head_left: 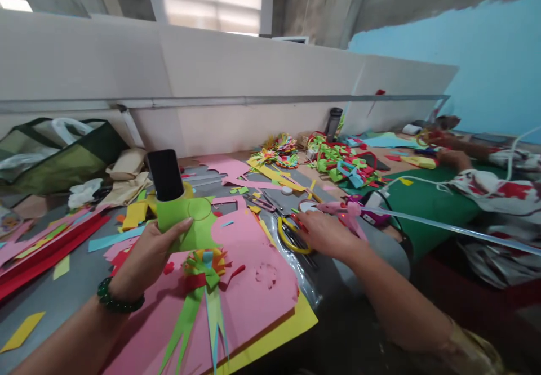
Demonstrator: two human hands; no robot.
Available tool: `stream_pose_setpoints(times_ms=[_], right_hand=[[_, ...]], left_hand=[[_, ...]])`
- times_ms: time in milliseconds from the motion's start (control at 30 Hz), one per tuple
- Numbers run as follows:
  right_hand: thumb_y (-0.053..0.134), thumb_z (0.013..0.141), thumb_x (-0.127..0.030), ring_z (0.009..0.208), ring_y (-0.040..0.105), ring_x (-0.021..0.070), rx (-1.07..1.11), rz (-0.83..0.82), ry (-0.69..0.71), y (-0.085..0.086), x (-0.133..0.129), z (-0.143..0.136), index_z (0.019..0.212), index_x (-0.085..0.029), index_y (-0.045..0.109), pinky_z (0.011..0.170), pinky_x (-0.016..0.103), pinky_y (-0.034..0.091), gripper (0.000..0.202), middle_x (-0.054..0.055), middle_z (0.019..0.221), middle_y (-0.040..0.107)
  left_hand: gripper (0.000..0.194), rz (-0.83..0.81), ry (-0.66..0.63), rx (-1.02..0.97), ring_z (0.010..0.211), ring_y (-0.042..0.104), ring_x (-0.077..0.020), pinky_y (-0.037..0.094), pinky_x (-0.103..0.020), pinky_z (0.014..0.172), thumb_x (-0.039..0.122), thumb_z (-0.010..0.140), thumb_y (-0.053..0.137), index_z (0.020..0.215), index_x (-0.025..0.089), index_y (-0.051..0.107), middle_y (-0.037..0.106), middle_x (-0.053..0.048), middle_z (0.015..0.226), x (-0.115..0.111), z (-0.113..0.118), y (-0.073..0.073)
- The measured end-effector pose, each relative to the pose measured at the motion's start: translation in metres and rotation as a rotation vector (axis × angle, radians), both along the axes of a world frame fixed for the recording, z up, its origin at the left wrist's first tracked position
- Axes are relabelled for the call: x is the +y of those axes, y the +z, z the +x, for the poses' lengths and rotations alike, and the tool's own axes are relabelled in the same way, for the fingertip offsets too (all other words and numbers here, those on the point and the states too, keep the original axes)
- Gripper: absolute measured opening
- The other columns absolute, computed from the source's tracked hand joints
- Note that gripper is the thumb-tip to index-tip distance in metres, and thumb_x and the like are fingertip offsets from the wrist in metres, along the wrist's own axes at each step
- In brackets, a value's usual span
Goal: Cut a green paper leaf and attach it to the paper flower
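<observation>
My left hand (pixel 147 254), with a dark green bead bracelet, grips a green sheet (pixel 193 240) between thumb and fingers. A thin circle outline shows on the sheet. Below it lies a flower of strips (pixel 207 268) with long green and pale tails, on a pink sheet (pixel 253 302). My right hand (pixel 323 231) is lowered among tools, its fingers bent and partly hidden; a bit of red shows at the fingertips. Yellow-handled scissors (pixel 287 240) lie just left of it. A pink glue gun (pixel 338 209) with a clear glue stick lies behind the right hand.
A black phone (pixel 165 175) stands upright behind the green sheet. Strip flowers (pixel 279 150) and green-and-red scraps (pixel 342 161) are piled at the back. A bag (pixel 63 150) sits at left. Another person's hand (pixel 454 160) is at right, by a green roll (pixel 448 206).
</observation>
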State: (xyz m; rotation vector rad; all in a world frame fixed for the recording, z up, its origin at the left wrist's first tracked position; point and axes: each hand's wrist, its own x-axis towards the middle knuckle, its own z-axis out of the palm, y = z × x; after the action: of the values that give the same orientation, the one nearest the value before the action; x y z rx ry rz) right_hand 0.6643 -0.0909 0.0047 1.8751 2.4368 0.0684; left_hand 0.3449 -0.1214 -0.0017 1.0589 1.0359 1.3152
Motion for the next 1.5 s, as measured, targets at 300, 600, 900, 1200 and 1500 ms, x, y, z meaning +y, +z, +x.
stream_pose_setpoints(times_ms=[300, 600, 900, 1200, 1500], right_hand=[[0.05, 0.093, -0.026, 0.101, 0.059, 0.0219, -0.005, 0.015, 0.106, 0.02, 0.039, -0.042, 0.109, -0.015, 0.061, 0.086, 0.038, 0.048, 0.022, 0.012, 0.112, 0.061], [0.057, 0.09, -0.033, 0.1, 0.06, 0.0211, 0.203, -0.001, 0.022, -0.005, 0.11, -0.075, 0.12, -0.017, 0.054, 0.083, 0.042, 0.052, 0.034, 0.008, 0.121, 0.057], [0.01, 0.097, -0.045, 0.048, 0.042, 0.0099, 0.791, 0.002, 0.203, 0.042, 0.057, -0.08, 0.106, -0.018, 0.055, 0.044, 0.022, 0.036, 0.053, -0.003, 0.064, 0.045], [0.038, 0.082, -0.071, 0.043, 0.018, 0.0075, 1.375, -0.562, 0.231, 0.01, 0.016, -0.112, 0.078, -0.019, 0.051, 0.038, 0.021, 0.012, 0.053, -0.009, 0.051, 0.028], [0.04, 0.08, -0.074, 0.045, 0.018, 0.0071, 1.372, -0.579, 0.218, 0.003, 0.007, -0.119, 0.064, -0.022, 0.039, 0.039, 0.021, 0.014, 0.054, -0.008, 0.053, 0.026]], left_hand=[[0.031, 0.023, 0.02, 0.006, 0.073, 0.068, -0.02, 0.054, -0.026, 0.068, 0.035, 0.064, 0.081, 0.087, 0.015, 0.073, 0.074, -0.005, 0.081, 0.005, -0.001, -0.004], [0.037, 0.028, -0.052, -0.124, 0.08, 0.07, -0.0233, 0.056, -0.032, 0.072, 0.038, 0.069, 0.077, 0.096, 0.015, 0.072, 0.074, -0.009, 0.093, 0.006, 0.007, -0.009], [0.034, 0.003, 0.004, -0.368, 0.092, 0.069, -0.022, 0.054, -0.03, 0.082, 0.031, 0.07, 0.077, 0.1, 0.016, 0.071, 0.073, -0.007, 0.101, 0.008, 0.015, -0.008], [0.032, 0.056, -0.03, -0.3, 0.087, 0.069, -0.0231, 0.055, -0.033, 0.077, 0.037, 0.078, 0.07, 0.105, 0.021, 0.07, 0.073, -0.006, 0.102, -0.001, 0.029, -0.011], [0.032, 0.014, -0.03, -0.241, 0.085, 0.07, -0.0233, 0.055, -0.029, 0.071, 0.037, 0.077, 0.071, 0.104, 0.02, 0.07, 0.073, -0.007, 0.101, -0.004, 0.032, -0.013]])
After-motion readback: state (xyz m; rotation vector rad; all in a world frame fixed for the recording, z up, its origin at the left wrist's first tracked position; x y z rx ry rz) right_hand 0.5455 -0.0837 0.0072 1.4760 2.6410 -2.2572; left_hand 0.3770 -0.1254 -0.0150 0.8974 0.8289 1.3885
